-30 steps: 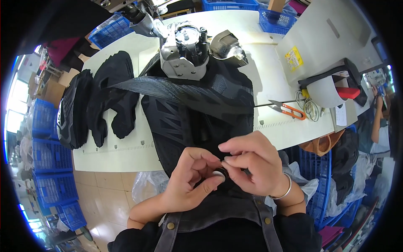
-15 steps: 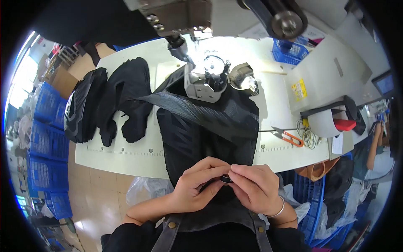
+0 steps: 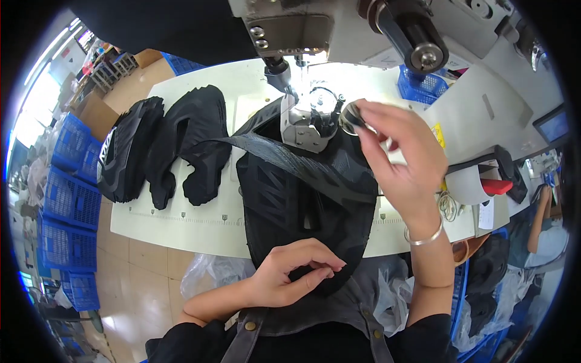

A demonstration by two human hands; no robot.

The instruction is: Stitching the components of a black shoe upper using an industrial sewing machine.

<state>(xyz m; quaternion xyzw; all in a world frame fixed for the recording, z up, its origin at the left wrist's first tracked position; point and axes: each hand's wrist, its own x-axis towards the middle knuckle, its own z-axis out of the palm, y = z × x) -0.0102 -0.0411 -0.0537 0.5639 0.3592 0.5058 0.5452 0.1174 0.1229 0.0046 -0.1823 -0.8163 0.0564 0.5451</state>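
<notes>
Fingertips [image 3: 365, 111] of the right hand [image 3: 408, 163] met a rounded, shiny metal piece [image 3: 351, 118] just beside the hook housing [image 3: 308, 130] of a sewing machine [image 3: 290, 36]; whether they pinched it or only touched it, I could not tell. A silver bracelet [image 3: 426, 236] circled that wrist. The left hand [image 3: 284, 278] lay over the lower part of a black patterned fabric panel [image 3: 275, 193], fingers half curled and thumb tip close to the index tip; whether anything thin was caught between them could not be made out. The panel spread beneath the housing and ran over the front edge of the white table [image 3: 175, 236], with a grey textured flap [image 3: 272, 154] slanting across it. To the left lay a cut black fabric piece [image 3: 203, 148] and, just beside it, a stack of black fabric pieces [image 3: 130, 151]. A coiled cord [image 3: 448, 206] sat right of the bracelet arm, a small blue basket [image 3: 411, 92] stood near the back, and blue crates [image 3: 69, 202] were piled beyond the table's left end.
</notes>
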